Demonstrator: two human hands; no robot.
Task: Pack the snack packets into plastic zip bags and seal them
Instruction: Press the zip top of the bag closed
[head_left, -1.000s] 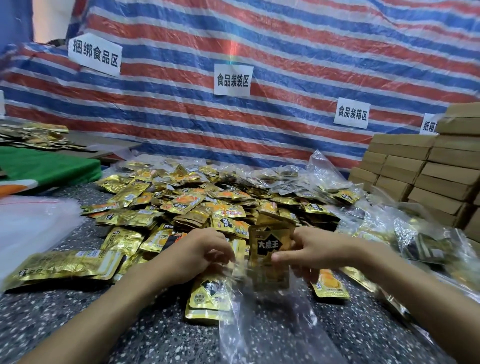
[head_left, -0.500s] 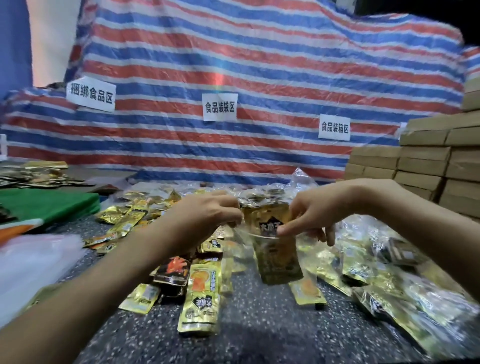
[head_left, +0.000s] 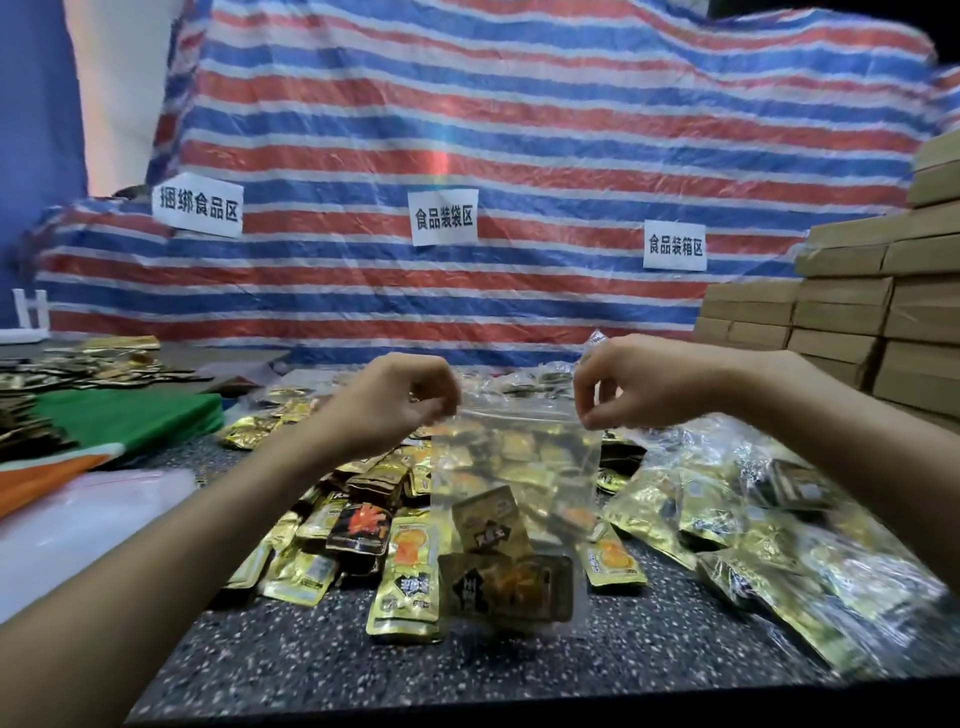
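Note:
A clear plastic zip bag hangs upright in the air over the speckled table. My left hand pinches its top left corner and my right hand pinches its top right corner, stretching the zip edge between them. Gold snack packets lie at the bottom of the bag. A heap of loose gold and black snack packets covers the table behind and to the left of the bag.
Filled clear bags of packets lie at the right. Stacked cardboard boxes rise at the far right. A pile of empty clear bags and a green cloth sit at the left. A striped tarp with paper labels hangs behind.
Both hands lifted the bag higher and moved apart to its top corners. The packet held at the bag's mouth has dropped to the bottom of the bag.

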